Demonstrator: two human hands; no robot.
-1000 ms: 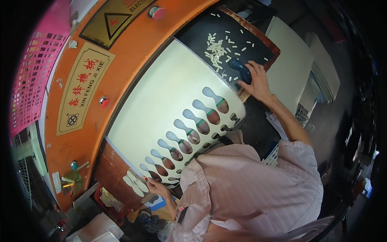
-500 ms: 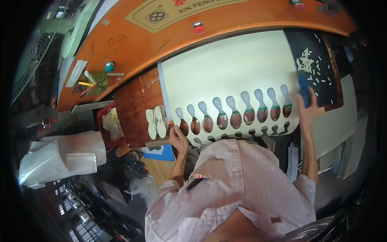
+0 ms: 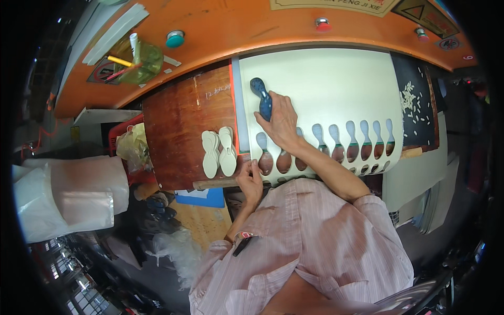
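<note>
A pale cream sheet (image 3: pixel 325 79) lies on the work surface, with a row of sole-shaped holes along its near side. My right hand (image 3: pixel 282 119) is closed round a dark blue, sole-shaped cutting die (image 3: pixel 263 98) at the sheet's left part, beyond the holes. At the near left corner, the fingers of my left hand (image 3: pixel 250 179) are closed on the sheet's edge. Left of the sheet, cut cream soles lie in two small stacks, a left stack (image 3: pixel 210 157) and a right stack (image 3: pixel 228 155). The sheet's near edge curves down towards my body.
An orange machine beam (image 3: pixel 236 31) with red and green buttons spans the far side. A brown wooden board (image 3: pixel 178 121) extends left. Small white pieces (image 3: pixel 412 100) lie scattered on a black mat at the right. A holder with pens (image 3: pixel 144 63) sits at the far left.
My right hand has carried the blue cutting die from the sheet's right edge across to its left part. My left hand stays at the near left corner. The view has shifted.
</note>
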